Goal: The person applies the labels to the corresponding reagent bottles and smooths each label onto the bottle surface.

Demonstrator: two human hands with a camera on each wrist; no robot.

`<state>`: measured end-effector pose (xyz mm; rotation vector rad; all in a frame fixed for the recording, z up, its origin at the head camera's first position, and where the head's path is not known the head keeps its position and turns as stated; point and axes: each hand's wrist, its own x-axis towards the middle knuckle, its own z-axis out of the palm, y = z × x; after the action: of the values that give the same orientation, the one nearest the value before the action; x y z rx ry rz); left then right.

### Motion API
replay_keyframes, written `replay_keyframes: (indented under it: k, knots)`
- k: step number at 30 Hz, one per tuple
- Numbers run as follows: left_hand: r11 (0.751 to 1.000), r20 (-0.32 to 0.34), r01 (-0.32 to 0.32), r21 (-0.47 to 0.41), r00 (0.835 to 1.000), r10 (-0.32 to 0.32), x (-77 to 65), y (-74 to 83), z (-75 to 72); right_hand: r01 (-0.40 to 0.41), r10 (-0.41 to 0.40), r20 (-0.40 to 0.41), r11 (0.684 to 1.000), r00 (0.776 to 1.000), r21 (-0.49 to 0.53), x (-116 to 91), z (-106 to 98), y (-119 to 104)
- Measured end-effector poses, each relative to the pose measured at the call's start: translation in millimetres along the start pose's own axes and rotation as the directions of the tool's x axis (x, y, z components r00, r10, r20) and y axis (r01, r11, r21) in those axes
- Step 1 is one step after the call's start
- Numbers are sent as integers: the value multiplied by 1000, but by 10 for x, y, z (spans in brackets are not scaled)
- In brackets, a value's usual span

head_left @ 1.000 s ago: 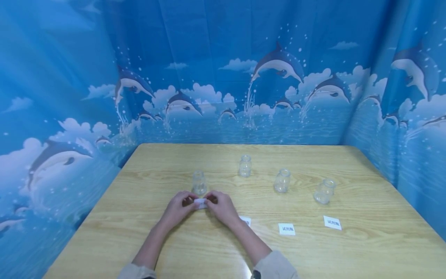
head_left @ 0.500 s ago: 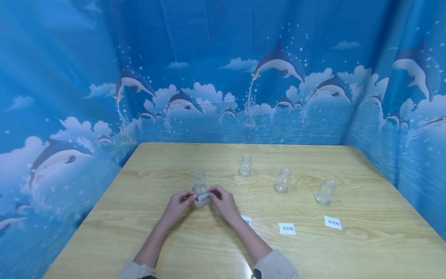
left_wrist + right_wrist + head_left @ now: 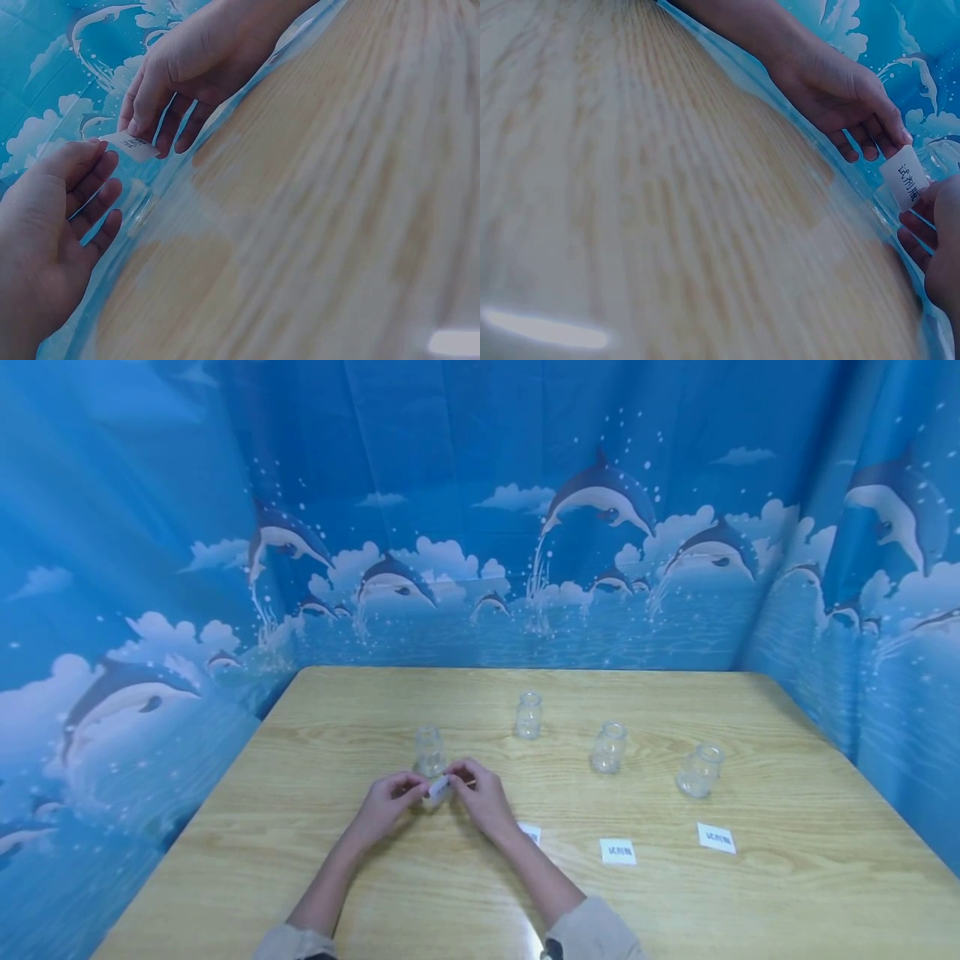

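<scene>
A small white label with dark printed characters is stretched between both hands above the table. My left hand pinches its left end between thumb and finger, and my right hand pinches the other end. The right wrist view shows the print on the label clearly, tilted, with the remaining fingers loosely bent. Just behind the hands stands a clear glass jar, its base close to the fingertips. I cannot tell whether the label touches it.
Three more clear glass jars, a far one, a middle one and a right one, stand on the wooden table. Nearer lie labels: one, another, and a third partly behind the right forearm.
The label has been raised slightly and turned so its right end sits higher. My right hand has shifted a little up and to the right; the left barely moved. Jars stay put.
</scene>
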<state>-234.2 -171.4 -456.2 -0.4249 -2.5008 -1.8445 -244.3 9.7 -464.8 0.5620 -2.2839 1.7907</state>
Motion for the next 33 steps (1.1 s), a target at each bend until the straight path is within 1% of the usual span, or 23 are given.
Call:
replay_keyframes:
  k: [2,5,8,9,12,14,15,16,17,21,25,27,29,31,33]
  knots:
    - [1000,10,-9,-8,1000,9,6,-37,1,-9,9,4,1000,1000,20,-1,6,2]
    - [1000,14,-7,-29,1000,8,7,-41,2,-29,27,31,997,999,68,-9,5,-28]
    - [999,19,15,-52,1000,-14,1,-11,0,-38,27,108,994,994,104,-42,-22,-185]
    - [998,25,23,-59,999,-21,-10,35,-1,-47,31,141,993,990,111,-57,-33,-247]
    - [997,42,23,-80,999,-20,-12,43,-6,-65,36,225,990,974,124,-94,-57,-404]
    - [996,46,13,-84,999,-9,-8,35,-5,-82,47,254,988,966,131,-103,-56,-432]
    - [997,47,11,-80,999,-8,-6,31,-4,-85,47,262,987,964,136,-104,-55,-433]
    - [997,44,12,-77,999,-9,8,-14,-3,-79,40,264,987,964,139,-103,-53,-428]
    - [997,41,18,-70,999,-16,10,-14,-1,-78,39,267,988,963,136,-101,-53,-429]
    - [998,37,33,-54,999,-31,11,14,0,-30,-5,267,991,964,127,-96,-50,-413]
    - [999,33,40,-37,999,-38,-36,178,1,-12,-20,273,993,962,115,-91,-55,-418]
    - [999,41,22,-33,999,-21,-61,249,-1,-9,-22,273,994,962,113,-91,-59,-424]
    - [999,41,17,-40,999,-15,-74,282,0,-10,-19,273,994,962,105,-91,-62,-431]
    - [998,28,25,-52,999,-24,-71,259,-2,-12,-16,272,995,962,99,-90,-64,-432]
    - [998,-5,40,-41,999,-40,-50,193,0,-19,-8,270,995,963,100,-90,-63,-429]
